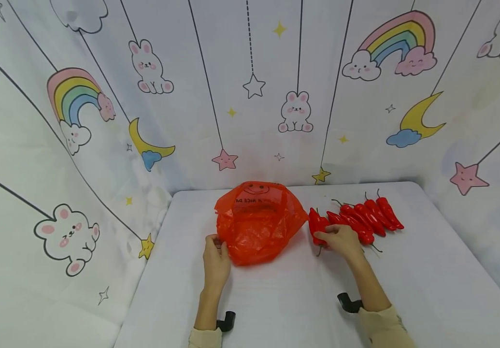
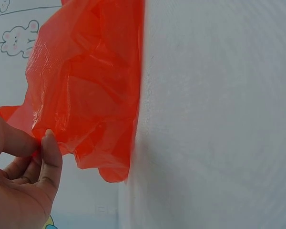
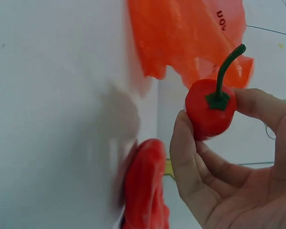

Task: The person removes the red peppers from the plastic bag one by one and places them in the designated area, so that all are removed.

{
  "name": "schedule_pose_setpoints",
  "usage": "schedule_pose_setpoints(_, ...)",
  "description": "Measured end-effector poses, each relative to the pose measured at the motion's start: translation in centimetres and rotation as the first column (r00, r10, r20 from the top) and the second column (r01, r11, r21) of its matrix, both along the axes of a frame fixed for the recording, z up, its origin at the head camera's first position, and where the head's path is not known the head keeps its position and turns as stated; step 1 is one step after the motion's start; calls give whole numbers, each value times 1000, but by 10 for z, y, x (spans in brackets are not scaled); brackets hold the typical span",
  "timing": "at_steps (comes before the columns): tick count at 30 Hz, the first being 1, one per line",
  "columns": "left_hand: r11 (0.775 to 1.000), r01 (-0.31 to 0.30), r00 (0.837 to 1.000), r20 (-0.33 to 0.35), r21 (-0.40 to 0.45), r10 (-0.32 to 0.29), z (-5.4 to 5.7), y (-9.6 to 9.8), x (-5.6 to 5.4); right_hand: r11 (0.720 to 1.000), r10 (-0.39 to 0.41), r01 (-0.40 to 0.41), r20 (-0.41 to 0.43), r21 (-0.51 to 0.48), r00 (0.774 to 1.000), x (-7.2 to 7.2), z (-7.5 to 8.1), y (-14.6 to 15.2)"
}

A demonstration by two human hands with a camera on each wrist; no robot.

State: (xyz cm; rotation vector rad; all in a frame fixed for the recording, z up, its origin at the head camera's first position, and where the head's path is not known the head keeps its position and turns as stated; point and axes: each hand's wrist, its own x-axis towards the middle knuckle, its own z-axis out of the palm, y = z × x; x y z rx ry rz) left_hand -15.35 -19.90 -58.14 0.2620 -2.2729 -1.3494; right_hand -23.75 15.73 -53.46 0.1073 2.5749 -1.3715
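A red plastic bag (image 1: 254, 227) stands opened on the white table, its mouth facing up and toward me. At its left edge my left hand (image 1: 217, 258) pinches the thin plastic between thumb and fingers, also clear in the left wrist view. To the right of the bag, my right hand (image 1: 343, 241) holds a red chili pepper (image 3: 209, 112) between thumb and fingers, its green stem pointing to the wrist camera. The held pepper looks lifted off the table in the right wrist view. Several more red chili peppers (image 1: 369, 217) lie beside that hand. The bag's inside is partly hidden.
The white table (image 1: 289, 309) has its back edge against a printed cloth backdrop (image 1: 189, 96) with rainbows, rabbits and stars. Black wrist-camera mounts (image 1: 350, 303) stick out inward from both forearms. The pepper row lies slanted at the table's back right.
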Motion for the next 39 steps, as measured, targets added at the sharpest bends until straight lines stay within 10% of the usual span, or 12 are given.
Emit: schedule_pose_setpoints(39, 1000, 3, 1000, 25, 23, -3, -1, 3, -2, 919, -82, 141, -172, 368, 982, 3, -25, 19)
